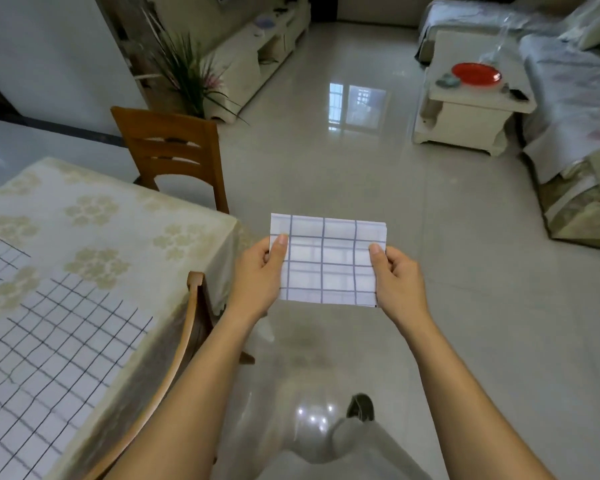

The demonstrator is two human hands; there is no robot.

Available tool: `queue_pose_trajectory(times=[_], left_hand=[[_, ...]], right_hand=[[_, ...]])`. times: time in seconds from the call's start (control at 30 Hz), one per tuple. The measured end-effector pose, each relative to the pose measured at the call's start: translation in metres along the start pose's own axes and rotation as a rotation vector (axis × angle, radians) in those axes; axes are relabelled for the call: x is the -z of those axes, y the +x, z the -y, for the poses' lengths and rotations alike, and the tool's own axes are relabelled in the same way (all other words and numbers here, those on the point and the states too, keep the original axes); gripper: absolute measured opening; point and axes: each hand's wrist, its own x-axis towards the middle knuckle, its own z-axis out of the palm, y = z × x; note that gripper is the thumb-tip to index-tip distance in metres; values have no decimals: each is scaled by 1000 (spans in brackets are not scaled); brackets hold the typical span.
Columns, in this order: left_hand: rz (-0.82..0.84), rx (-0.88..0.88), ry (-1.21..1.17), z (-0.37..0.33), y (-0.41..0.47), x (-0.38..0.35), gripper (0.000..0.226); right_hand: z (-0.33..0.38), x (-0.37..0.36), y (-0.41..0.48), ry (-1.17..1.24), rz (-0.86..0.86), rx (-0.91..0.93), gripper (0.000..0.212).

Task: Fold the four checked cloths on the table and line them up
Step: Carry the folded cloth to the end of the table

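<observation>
Well left of the grip, an unfolded checked cloth [59,344] is lying on the table [125,216]. The left hand [257,275] is pinching the folded cloth's [329,259] left edge in mid-air over the floor [326,150]; the right hand [395,278] is pinching its right edge. No writing is showing.
</observation>
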Motion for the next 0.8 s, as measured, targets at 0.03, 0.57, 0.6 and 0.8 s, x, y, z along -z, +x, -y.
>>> queue_pose_trajectory(times=[0.03, 0.57, 0.6, 0.8], left_hand=[[-20, 13, -18, -10, 16, -6, 28], [-385, 65, -15, -12, 219, -16, 37], [-383, 71, -22, -11, 236, -12, 34], [-368, 90, -41, -6, 332, 14, 24]], right_hand=[[3, 3, 24, -1, 18, 9, 48], [31, -64, 293, -41, 334, 142, 58], [36, -71, 309, -66, 341, 156, 59], [67, -109, 395, -145, 363, 209, 47]])
